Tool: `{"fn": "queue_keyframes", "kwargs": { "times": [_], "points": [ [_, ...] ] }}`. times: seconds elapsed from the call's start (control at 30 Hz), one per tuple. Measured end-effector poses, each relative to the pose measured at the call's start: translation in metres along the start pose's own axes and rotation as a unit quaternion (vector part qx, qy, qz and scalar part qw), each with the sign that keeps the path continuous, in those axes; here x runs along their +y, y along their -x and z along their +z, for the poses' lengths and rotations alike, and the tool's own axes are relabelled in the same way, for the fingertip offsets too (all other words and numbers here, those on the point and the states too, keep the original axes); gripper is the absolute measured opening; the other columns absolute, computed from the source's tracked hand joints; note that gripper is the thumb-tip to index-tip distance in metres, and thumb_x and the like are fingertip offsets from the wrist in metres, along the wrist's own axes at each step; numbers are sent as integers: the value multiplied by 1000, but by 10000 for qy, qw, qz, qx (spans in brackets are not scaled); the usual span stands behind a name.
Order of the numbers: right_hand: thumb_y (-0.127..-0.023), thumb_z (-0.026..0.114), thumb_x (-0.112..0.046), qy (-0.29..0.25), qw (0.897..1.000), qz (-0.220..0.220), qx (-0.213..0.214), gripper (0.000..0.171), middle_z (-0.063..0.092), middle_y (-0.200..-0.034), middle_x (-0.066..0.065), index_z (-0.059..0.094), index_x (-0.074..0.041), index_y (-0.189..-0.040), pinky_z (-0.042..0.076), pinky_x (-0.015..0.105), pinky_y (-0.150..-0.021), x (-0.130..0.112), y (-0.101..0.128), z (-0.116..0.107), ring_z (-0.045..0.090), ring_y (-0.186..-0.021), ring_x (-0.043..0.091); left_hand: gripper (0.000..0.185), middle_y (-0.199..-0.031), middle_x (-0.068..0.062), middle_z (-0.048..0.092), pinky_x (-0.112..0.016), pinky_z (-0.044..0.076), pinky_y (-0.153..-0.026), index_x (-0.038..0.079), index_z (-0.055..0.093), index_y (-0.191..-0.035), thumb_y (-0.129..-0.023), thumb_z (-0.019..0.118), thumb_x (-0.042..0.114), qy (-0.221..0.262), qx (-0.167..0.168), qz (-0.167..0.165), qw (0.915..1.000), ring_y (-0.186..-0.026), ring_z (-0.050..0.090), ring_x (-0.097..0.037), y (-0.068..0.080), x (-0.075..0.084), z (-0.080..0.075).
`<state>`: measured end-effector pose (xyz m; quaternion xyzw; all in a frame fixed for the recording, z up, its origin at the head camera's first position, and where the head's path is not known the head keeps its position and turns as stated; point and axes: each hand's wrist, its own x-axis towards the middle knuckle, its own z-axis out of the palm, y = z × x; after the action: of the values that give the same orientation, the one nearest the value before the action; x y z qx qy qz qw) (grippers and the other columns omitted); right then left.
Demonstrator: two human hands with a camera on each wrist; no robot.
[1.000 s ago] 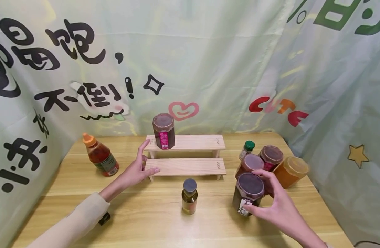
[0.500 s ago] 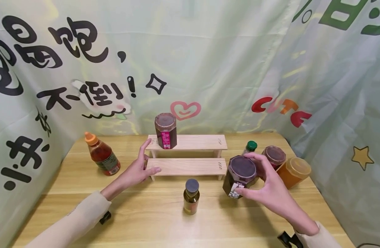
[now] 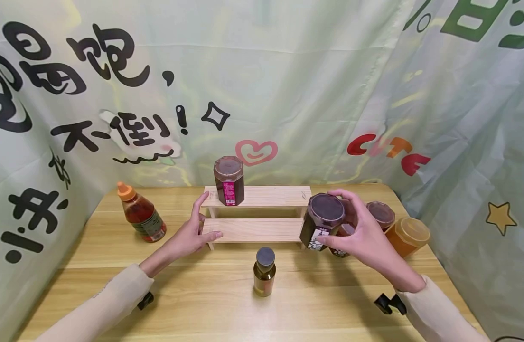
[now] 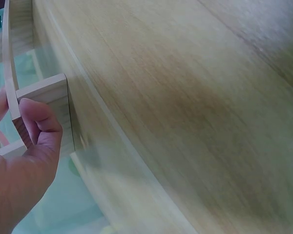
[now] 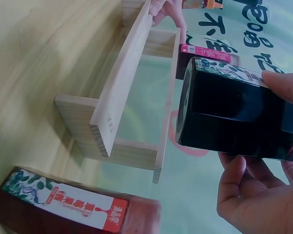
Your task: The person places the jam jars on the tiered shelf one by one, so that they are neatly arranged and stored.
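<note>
My right grip holds the dark jar off the bench, right of the head view's centre, thumb on its label; the jar overlaps the rack's right end there. My left grip pinches the left end of the rack. I judge this a carrying step; the next move seems to call for a level jar, clear of the shelf edges, and a steady rack. A pink-labelled jar stands on the upper shelf. The wooden bench bears a bottle low centre, a sauce bottle left, a honey jar right. A printed curtain fills the top.
</note>
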<state>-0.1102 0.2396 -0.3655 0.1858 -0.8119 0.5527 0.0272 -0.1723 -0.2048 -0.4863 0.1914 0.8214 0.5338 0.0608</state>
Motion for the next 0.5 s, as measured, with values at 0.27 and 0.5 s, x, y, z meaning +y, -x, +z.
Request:
{"fn": "queue_keyframes", "kwargs": {
  "times": [0.27,0.5],
  "points": [
    [-81,98,-4,100,9999,22,122,96,65,-138,7,44,-19,-159,59,32,-88,1,-19,5,71,-112,26,116,-95,-15,53,-33,53,-49,42,-3,-173,-100,84,17,-90,4,-475,9988,-56,56,-18,-2,10,3],
    [-83,98,-8,50,9999,96,93,96,67,-137,6,42,-22,-160,58,29,-86,-2,-38,9,71,-112,28,116,-95,-15,53,-34,52,-49,44,-3,-173,-100,84,19,-35,-4,-524,9986,-57,56,-18,-2,9,2]
  ]
}}
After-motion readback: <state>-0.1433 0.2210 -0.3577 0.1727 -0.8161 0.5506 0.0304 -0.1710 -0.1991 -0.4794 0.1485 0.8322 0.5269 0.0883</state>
